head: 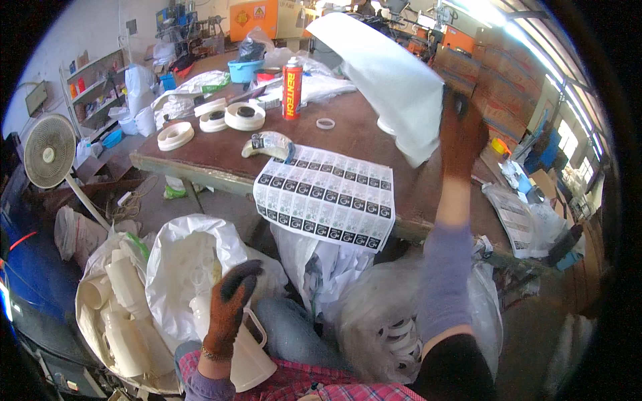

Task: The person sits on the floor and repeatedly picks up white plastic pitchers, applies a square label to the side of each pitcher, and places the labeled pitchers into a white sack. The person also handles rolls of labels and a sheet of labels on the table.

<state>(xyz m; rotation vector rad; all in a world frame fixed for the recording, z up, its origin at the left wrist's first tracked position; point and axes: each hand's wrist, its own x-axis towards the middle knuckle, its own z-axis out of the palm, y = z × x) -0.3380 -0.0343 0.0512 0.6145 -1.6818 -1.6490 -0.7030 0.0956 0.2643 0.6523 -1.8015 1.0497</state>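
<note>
My right hand point(460, 135), in a brown work glove, is raised over the right side of the table and grips the edge of a white sheet point(388, 75). The sheet hangs curved and slightly blurred. My left hand point(231, 301), gloved with dark fingertips, is above my lap with nothing visible in its fingers. Beside and partly behind it lies a cream plastic jug point(253, 358) with a loop handle. A printed label sheet point(326, 198) drapes over the table's front edge. At its upper left sits a curved roll of tape point(269, 145).
White ring-shaped rolls point(245, 116) and an orange spray can point(291, 90) stand on the brown table point(346, 133). A sack of jugs point(125, 341), an open white bag point(173, 265) and a clear bag of white rings point(373, 321) crowd my legs. A fan point(49, 153) stands left.
</note>
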